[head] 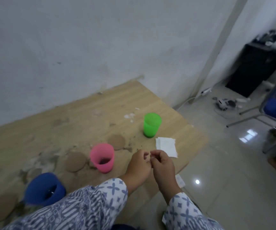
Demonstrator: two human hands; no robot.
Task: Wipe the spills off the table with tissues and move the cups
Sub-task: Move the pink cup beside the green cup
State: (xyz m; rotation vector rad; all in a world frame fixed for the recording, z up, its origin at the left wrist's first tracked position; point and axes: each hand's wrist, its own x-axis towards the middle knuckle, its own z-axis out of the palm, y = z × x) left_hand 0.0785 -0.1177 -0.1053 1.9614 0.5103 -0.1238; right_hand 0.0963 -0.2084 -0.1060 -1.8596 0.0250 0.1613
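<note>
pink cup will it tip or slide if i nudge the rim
The pink cup looks like thin plastic, probably light and easily slid. Its base is narrower than its rim, so a high nudge may tip it. The dark patch inside may be liquid.

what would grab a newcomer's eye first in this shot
Three bright cups stand on the wooden table: a green cup far right, a pink cup in the middle, a blue cup near left. Brown round stains flank the pink one, and a white tissue lies just beyond the left hand and right hand, close together.
</note>
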